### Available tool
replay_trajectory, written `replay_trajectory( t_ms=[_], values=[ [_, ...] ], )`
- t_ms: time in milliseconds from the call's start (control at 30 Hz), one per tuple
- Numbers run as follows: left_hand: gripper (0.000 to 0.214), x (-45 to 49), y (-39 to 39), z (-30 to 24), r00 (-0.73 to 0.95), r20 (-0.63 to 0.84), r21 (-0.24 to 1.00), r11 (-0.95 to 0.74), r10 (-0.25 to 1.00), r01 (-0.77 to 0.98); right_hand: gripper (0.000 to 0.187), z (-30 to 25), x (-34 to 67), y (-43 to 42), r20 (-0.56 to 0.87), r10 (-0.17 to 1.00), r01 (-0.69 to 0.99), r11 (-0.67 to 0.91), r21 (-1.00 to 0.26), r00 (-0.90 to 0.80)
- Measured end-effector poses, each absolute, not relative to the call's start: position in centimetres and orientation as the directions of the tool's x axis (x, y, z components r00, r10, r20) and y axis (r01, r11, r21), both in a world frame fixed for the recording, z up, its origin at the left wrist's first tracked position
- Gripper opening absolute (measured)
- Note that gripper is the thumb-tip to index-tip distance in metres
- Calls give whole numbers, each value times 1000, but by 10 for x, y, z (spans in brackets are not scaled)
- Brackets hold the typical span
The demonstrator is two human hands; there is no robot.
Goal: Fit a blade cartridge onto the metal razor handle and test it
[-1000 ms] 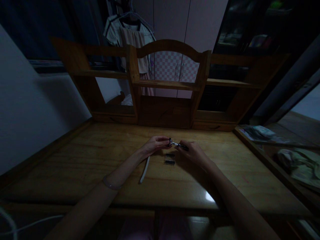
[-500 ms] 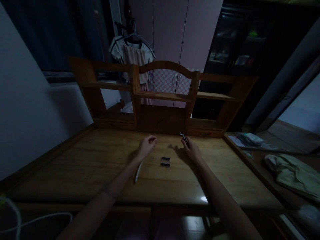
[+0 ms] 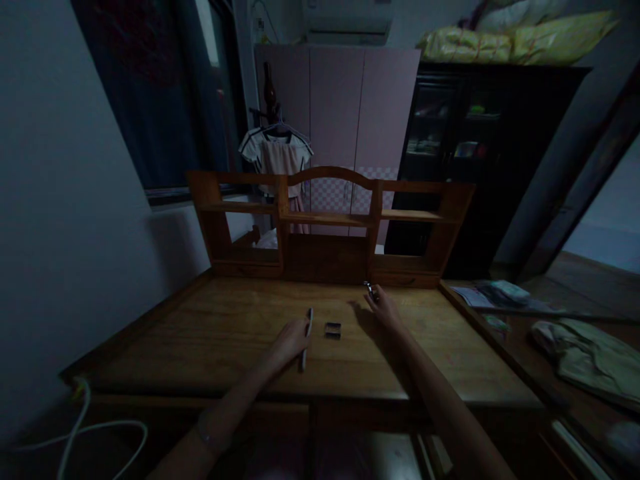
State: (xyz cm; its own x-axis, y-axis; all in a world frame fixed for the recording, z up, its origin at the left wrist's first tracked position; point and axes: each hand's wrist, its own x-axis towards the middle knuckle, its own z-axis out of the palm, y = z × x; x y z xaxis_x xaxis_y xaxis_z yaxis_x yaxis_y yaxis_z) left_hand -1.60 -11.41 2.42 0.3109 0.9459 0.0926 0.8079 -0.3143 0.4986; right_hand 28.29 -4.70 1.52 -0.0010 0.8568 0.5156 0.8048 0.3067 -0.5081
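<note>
My left hand is closed around the middle of a slim pale strip. The strip stands out beyond the fingers at both ends, tilted slightly. Its exact kind is hard to make out in the dim light. Between my hands, a small dark rectangular piece with a lighter middle lies on the wooden desk. My right hand is raised over the right part of the desk, gripping a small shiny metal tool. The tool's head points up and away; its handle is mostly hidden in the fingers.
A wooden shelf unit stands along the desk's back edge. Folded cloth and a plastic-wrapped item lie on a lower surface at the right. A white cable loops at the lower left, by the desk's front corner.
My left hand has come down onto the pale strip, taken hold of it and brought it right, more upright. My right hand keeps the metal tool. The view has tipped upward.
</note>
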Motion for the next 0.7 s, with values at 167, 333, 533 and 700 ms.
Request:
replay_trajectory(
  t_ms=[167,333,533,700],
  values=[
    [26,39,-125,23,392,128,524,-397,911,753,31,23,331,-66,500,865,838,246,-488,38],
    [23,116,-125,26,451,128,601,-431,883,673,33,22,411,-106,474,876,878,155,-453,90],
    [30,226,-131,35,530,143,717,-457,836,526,31,23,472,-155,359,929,953,24,-302,90],
    [28,288,-144,39,518,79,781,-375,852,499,20,22,490,-172,307,939,980,-108,-164,155]
  ],
)
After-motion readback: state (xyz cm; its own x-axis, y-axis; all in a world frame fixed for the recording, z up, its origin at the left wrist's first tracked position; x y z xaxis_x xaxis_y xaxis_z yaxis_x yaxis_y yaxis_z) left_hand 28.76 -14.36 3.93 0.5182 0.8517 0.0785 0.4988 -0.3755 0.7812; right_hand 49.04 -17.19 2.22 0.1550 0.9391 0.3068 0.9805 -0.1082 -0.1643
